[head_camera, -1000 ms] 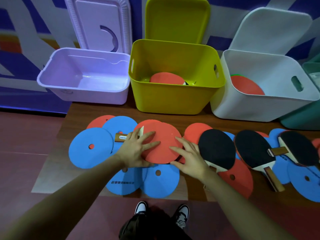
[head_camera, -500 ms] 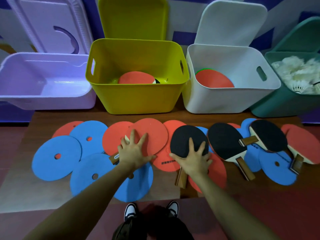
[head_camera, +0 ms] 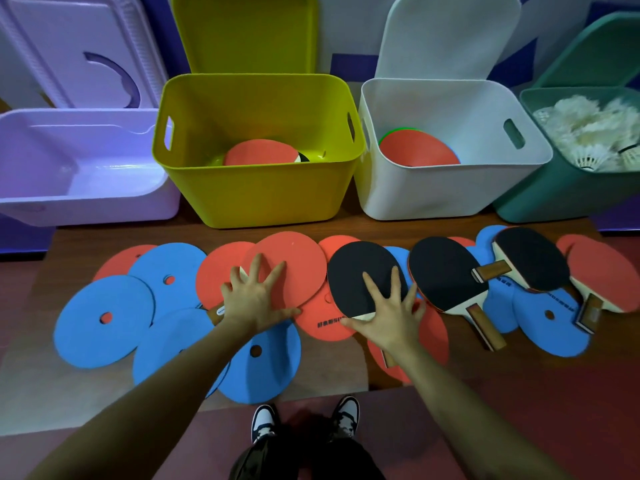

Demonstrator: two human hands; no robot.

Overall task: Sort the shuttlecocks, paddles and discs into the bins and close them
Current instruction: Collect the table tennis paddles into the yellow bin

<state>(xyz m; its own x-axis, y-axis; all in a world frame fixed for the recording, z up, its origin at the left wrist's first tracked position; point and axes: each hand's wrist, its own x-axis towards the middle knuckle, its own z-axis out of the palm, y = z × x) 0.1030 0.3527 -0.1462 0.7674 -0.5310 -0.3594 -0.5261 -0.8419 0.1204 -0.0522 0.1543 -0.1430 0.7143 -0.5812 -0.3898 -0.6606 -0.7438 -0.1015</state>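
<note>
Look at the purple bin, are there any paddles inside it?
No, the purple bin shows only its bare inside, while a red paddle lies in the yellow bin next to it.

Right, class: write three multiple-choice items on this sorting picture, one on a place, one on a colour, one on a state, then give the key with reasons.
1. Where do the shuttlecocks lie?
A. purple bin
B. green bin
C. on the table

2. What colour is the paddle face under the right hand?
A. black
B. blue
C. yellow

3. How do the bin lids stand?
A. all shut
B. only the white one open
C. open, leaning up behind the bins

Key: 1 B, the white feathers fill the green bin at far right. 2 A, the fingers spread on a black paddle. 3 C, the yellow lid and white lid stand upright behind open bins.
</note>
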